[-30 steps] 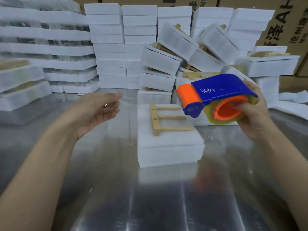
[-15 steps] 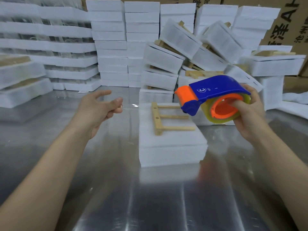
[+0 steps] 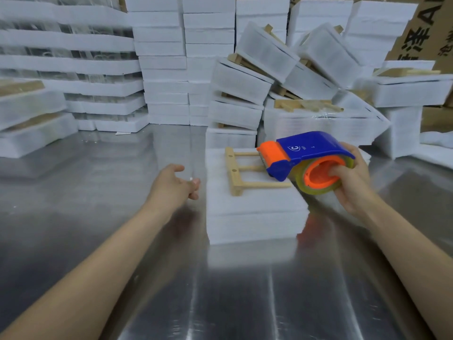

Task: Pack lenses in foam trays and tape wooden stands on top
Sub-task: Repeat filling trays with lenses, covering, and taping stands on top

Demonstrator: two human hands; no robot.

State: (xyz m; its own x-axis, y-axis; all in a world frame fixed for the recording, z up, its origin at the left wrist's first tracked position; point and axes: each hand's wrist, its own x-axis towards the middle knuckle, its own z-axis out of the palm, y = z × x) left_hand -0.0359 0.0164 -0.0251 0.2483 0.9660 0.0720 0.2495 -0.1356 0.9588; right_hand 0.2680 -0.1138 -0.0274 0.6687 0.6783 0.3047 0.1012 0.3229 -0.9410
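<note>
The left hand, loose and empty, is now closer to the foam tray on the worktop, while the right hand holds the tape gun lower over the stand on top.

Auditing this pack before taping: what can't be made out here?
All in the head view:
Lenses: hidden inside the white foam tray.
Wooden stand: its right end is covered by the tape dispenser in the right hand.
Tape end: too clear to see, so whether the left hand pinches it is unclear.
Cardboard box print: cut off by the frame edge.
</note>
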